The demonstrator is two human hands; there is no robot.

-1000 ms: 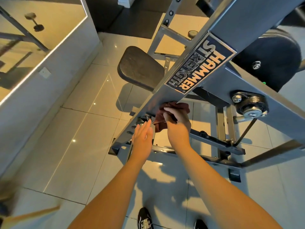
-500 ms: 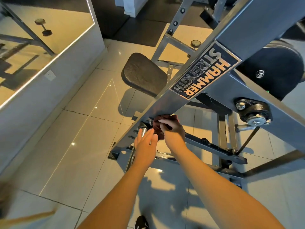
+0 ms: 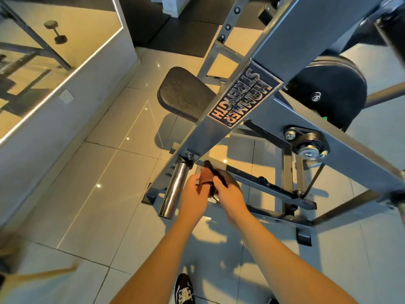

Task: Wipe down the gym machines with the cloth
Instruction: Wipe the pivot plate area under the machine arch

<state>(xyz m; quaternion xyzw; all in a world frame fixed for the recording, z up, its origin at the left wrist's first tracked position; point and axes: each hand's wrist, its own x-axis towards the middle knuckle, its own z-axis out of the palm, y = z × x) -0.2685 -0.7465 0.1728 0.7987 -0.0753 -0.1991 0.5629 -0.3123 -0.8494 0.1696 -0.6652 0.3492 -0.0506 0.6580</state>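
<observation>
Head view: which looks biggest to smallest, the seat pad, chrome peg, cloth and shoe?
1. seat pad
2. chrome peg
3. cloth and shoe look alike: the cloth is partly hidden, the shoe cropped by the frame edge.

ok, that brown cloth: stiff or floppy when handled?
Probably floppy: the cloth bunches and folds between the left hand and right hand, one corner sticking up loosely. Likely light, since a loose pinch seems to hold it. Probably not slippery; it looks matte, though the texture is blurred.

Head-worn view, steeply down, near hands (image 3: 210, 191)
</observation>
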